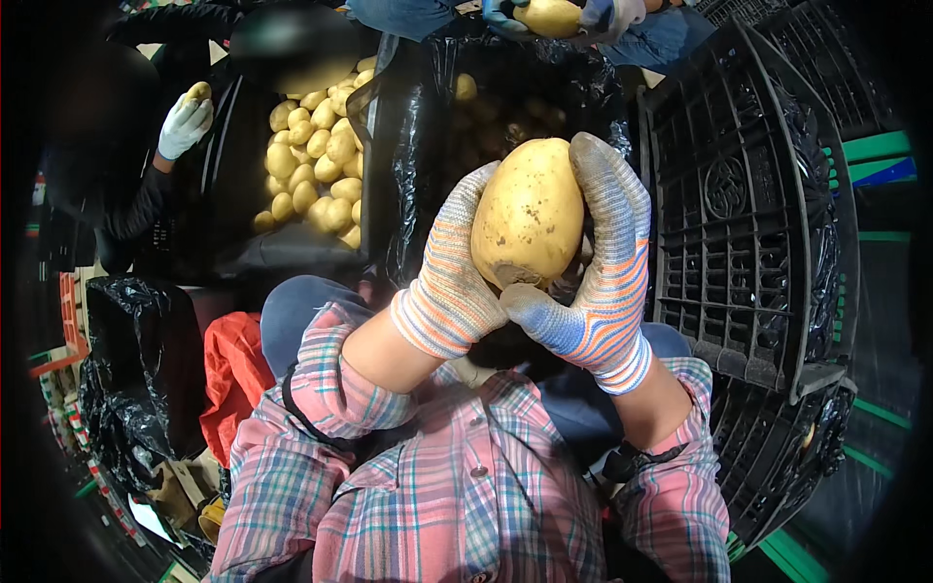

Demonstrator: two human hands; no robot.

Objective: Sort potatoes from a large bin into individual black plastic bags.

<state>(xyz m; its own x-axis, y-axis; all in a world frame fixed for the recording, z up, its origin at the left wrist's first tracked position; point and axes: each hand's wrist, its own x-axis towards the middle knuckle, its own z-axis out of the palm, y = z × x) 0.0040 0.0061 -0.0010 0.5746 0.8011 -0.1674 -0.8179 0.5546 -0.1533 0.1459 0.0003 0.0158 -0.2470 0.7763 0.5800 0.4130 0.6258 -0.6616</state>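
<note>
A large yellow potato [530,211] is held upright between both my hands, with small brown specks on its skin and a rough brown patch at its lower end. My left hand [453,273], in a striped knit work glove, cups one side. The other side is gripped by my right hand [601,270], gloved alike, its thumb by the brown patch and its fingers along the upper side. Just beyond the hands lies a bin lined with black plastic [415,109]. One pale potato [466,87] and several darker, shaded ones sit inside it.
Left of the bin, a black-lined container [306,244] holds many yellow potatoes [321,149]. A co-worker's white-gloved hand [186,125] holds a potato; another co-worker's gloved hands [616,16] hold one opposite. Black plastic crates [729,197] stand at right. Red cloth [233,372] lies left.
</note>
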